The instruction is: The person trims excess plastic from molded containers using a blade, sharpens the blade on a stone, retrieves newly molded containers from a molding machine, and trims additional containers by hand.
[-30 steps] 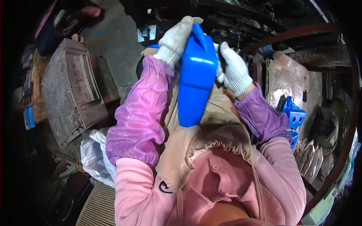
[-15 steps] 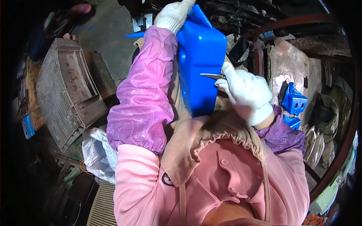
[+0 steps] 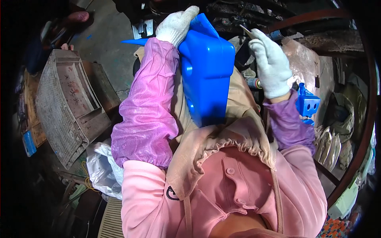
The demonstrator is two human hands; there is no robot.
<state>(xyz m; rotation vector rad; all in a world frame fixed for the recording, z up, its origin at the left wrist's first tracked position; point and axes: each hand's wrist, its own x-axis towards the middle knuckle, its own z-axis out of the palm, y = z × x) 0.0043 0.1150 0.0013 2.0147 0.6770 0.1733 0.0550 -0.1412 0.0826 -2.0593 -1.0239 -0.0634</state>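
I see a curved, rusty frame (image 3: 305,19) bounding the right side, and a dusty crate-like piece (image 3: 61,107) with its mesh-textured face filling much of the left. Bare floor (image 3: 105,45) shows between that piece and the left arm. The blue container (image 3: 207,73) sits in the middle above the tan apron (image 3: 238,131), its handle end pointing away from the body; I have a gap between its right edge and the right hand (image 3: 271,65).

Against half a second ago, the container has shifted slightly left, the left hand (image 3: 176,25) moving with it. The right hand was low beside the container, with the thin tool (image 3: 247,31) across its side; now it is raised and well apart.

I read the container as smooth, glossy plastic, boxy with rounded corners and round recesses down its left side. Crinkled purple sleeve covers (image 3: 147,103) meet white knit gloves. The left hand is closed around the container's upper end, its fingers partly hidden. The right hand pinches the slim, pale tool, its tip pointing up and left.
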